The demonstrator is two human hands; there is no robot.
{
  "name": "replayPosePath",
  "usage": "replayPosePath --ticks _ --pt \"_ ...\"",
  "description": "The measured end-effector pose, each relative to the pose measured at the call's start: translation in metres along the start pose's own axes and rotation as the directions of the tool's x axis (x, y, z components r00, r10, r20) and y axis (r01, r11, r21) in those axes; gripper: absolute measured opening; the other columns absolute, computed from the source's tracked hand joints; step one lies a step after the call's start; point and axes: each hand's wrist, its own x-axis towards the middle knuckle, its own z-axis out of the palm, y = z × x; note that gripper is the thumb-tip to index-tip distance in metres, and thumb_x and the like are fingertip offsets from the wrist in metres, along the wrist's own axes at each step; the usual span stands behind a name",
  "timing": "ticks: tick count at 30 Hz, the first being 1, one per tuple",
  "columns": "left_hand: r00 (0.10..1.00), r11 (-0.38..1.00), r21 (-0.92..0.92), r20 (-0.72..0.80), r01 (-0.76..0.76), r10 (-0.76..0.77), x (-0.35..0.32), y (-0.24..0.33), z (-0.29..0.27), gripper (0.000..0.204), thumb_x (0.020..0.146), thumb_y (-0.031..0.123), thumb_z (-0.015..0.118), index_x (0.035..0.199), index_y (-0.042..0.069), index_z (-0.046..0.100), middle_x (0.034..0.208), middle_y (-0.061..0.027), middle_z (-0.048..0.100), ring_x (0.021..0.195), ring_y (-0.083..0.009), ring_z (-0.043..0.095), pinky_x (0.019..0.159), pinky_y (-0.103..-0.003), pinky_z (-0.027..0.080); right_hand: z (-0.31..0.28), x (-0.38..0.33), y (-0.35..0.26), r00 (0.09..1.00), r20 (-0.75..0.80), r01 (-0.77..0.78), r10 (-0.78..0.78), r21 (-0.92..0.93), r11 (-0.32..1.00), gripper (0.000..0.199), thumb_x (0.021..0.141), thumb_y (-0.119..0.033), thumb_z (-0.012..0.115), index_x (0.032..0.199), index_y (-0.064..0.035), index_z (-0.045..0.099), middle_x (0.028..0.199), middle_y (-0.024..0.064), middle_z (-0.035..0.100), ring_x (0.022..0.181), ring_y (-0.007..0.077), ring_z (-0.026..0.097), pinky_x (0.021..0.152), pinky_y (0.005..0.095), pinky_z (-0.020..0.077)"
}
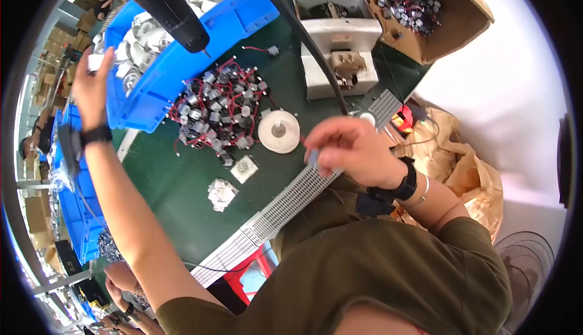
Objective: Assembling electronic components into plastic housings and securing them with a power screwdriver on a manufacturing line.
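My left hand (92, 89) is raised at the left beside the blue bin (200, 34), its thumb and fingers closed around a white plastic part (95, 61). Similar white round parts (146, 40) fill the bin. Near the table's front edge, my right hand (346, 150) pinches a small grey motor (313, 157), mostly hidden by the fingers. To its left lies a white disc with a central hole (279, 131). Beyond the disc spreads a pile of small motors with red wires (212, 107). A single motor (272, 50) lies apart from the pile.
A black electric screwdriver (176, 19) hangs over the bin. A whitish machine (331, 37) stands at the back, beside a cardboard box (461, 7) of motors. Crumpled white material (222, 194) lies on the green table (164, 192). Co-workers' hands (124, 283) show at lower left.
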Motion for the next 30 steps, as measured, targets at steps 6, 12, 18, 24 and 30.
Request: replayPosePath --ticks 6,12,18,24,30 --pt "0.960 0.600 -0.794 0.237 0.102 0.151 -0.203 0.118 0.039 0.072 0.060 0.012 0.084 0.121 0.003 0.047 0.114 -0.0075 0.055 0.104 -0.0206 0.055 0.090 -0.034 0.046 -0.001 0.006 0.000 0.987 -0.098 0.133 -0.125 0.073 0.989 0.023 0.083 -0.006 0.062 0.103 0.0019 0.055 0.092 0.0106 0.062 0.071 0.0137 0.061 0.065 0.0264 0.0530" --pt "0.972 0.760 -0.649 0.198 0.033 0.127 -0.248 0.126 0.107 0.059 0.060 0.004 0.080 0.113 0.001 0.056 0.109 -0.0156 0.060 0.098 -0.0289 0.060 0.085 -0.036 0.047 0.014 0.005 0.010 0.968 -0.082 0.239 -0.237 0.023 0.971 0.029 0.084 -0.004 0.062 0.110 0.0031 0.051 0.104 0.0102 0.059 0.085 0.0160 0.062 0.075 0.0285 0.0527" --pt "0.981 0.782 -0.622 0.116 -0.049 0.154 -0.248 0.130 0.115 0.055 0.061 0.005 0.078 0.111 0.001 0.055 0.106 -0.0153 0.061 0.097 -0.0297 0.060 0.083 -0.037 0.048 0.033 0.021 0.042 0.878 -0.096 0.372 -0.469 -0.481 0.794 0.030 0.082 0.006 0.059 0.111 0.0041 0.052 0.110 0.0103 0.052 0.099 0.0159 0.056 0.081 0.0263 0.0487" --pt "0.980 0.832 -0.549 0.110 -0.080 0.168 -0.251 0.127 0.115 0.070 0.058 0.018 0.083 0.116 0.000 0.048 0.107 -0.0173 0.056 0.095 -0.0347 0.056 0.084 -0.042 0.045 0.022 0.040 0.023 0.850 -0.041 0.310 -0.526 -0.767 0.561 0.027 0.077 0.002 0.065 0.102 0.0008 0.056 0.096 0.0075 0.056 0.084 0.0146 0.059 0.072 0.0259 0.0500" --pt "0.960 0.797 -0.587 0.113 -0.142 0.254 -0.249 0.117 0.122 0.063 0.062 0.009 0.077 0.115 -0.001 0.044 0.105 -0.0180 0.052 0.093 -0.0333 0.055 0.078 -0.039 0.046 0.021 0.054 0.023 0.887 0.118 0.267 -0.447 -0.920 0.287 0.019 0.072 -0.005 0.069 0.085 -0.0026 0.055 0.080 0.0085 0.056 0.072 0.0223 0.058 0.063 0.0300 0.0479"
